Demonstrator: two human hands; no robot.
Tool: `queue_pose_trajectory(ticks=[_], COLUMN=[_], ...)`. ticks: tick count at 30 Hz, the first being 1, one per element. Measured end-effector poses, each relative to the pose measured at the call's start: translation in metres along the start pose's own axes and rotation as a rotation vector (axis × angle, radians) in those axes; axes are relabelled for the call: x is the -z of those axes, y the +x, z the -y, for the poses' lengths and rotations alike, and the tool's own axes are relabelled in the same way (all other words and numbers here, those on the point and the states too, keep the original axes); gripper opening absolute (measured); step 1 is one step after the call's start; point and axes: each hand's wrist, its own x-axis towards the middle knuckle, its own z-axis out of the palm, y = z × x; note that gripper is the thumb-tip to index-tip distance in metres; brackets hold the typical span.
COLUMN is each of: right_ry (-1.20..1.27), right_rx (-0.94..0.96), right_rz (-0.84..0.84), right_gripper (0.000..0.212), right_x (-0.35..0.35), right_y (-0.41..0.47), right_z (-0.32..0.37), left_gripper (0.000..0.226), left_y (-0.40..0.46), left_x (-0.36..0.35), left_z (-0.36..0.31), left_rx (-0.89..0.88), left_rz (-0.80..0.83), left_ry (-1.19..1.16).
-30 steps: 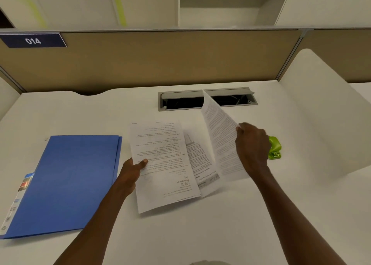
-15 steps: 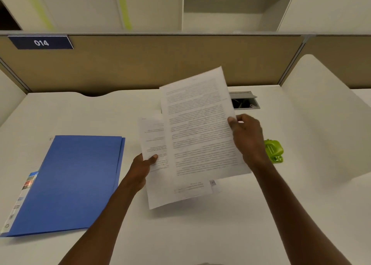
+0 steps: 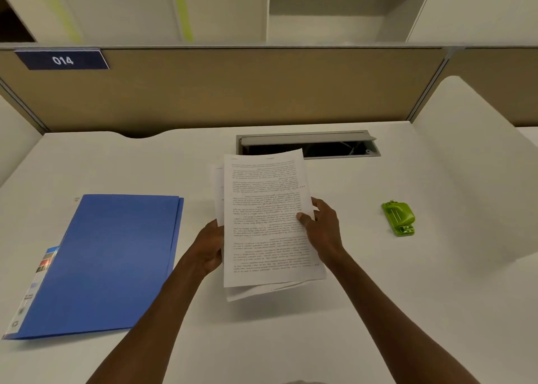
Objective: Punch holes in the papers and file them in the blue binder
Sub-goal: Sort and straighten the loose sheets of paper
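A small stack of printed white papers (image 3: pixel 266 223) is held above the middle of the white desk (image 3: pixel 378 311), text upside down to me. My left hand (image 3: pixel 208 248) grips the stack's left edge from beneath. My right hand (image 3: pixel 321 229) pinches its right edge, thumb on the top sheet. The sheets lie roughly squared, with lower ones peeking out at the left and bottom. The closed blue binder (image 3: pixel 107 261) lies flat on the desk to the left. A small green hole punch (image 3: pixel 398 217) sits on the desk to the right, apart from both hands.
An open grey cable tray (image 3: pixel 308 145) is set into the desk just behind the papers. A tan partition (image 3: pixel 221 89) with a label "014" closes off the back. A white side panel (image 3: pixel 471 156) rises at the right.
My right hand brought its raised sheet down onto the sheets in my left hand, so the papers now form one stack held by both hands. The hole punch is now fully uncovered.
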Motion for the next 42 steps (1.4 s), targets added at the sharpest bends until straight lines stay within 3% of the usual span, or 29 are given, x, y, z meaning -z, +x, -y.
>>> queue_pose_trajectory(ticks=[7, 12, 16, 20, 25, 29, 35, 39, 42], right_ry=[0.031, 0.027, -0.03, -0.277, -0.71, -0.925, -0.961, -0.87, -0.809], right_rx=[0.051, 0.061, -0.013, 0.013, 0.046, 0.099, -0.033, -0.195, -0.266], right_rz=[0.067, 0.102, 0.073, -0.03, 0.053, -0.01, -0.037, -0.01, -0.007], right_gripper=[0.042, 0.046, 0.039, 0.029, 0.054, 0.07, 0.079, 0.09, 0.087], right_x=[-0.005, -0.008, -0.014, -0.022, -0.032, -0.045, -0.047, -0.036, -0.024], right_y=[-0.001, 0.006, 0.013, 0.017, 0.01, 0.0, 0.007, 0.018, 0.024], right_z=[-0.001, -0.003, -0.01, -0.026, -0.055, -0.064, -0.059, -0.054, -0.054], left_gripper=[0.064, 0.032, 0.025, 0.027, 0.029, 0.032, 0.035, 0.032, 0.034], left_y=[0.005, 0.002, 0.004, 0.005, 0.001, -0.002, -0.003, -0.002, -0.003], left_x=[-0.001, 0.0, 0.007, 0.026, 0.058, 0.078, 0.081, 0.081, 0.084], left_z=[-0.001, 0.001, 0.004, 0.002, -0.003, 0.003, 0.013, 0.017, 0.019], left_rx=[0.139, 0.047, -0.027, -0.067, -0.105, -0.089, -0.054, -0.041, -0.032], left_rz=[-0.132, -0.082, -0.152, -0.212, -0.294, -0.34, -0.353, -0.358, -0.369], left_ry=[-0.21, -0.09, -0.077, -0.047, -0.003, 0.014, 0.004, 0.013, 0.017])
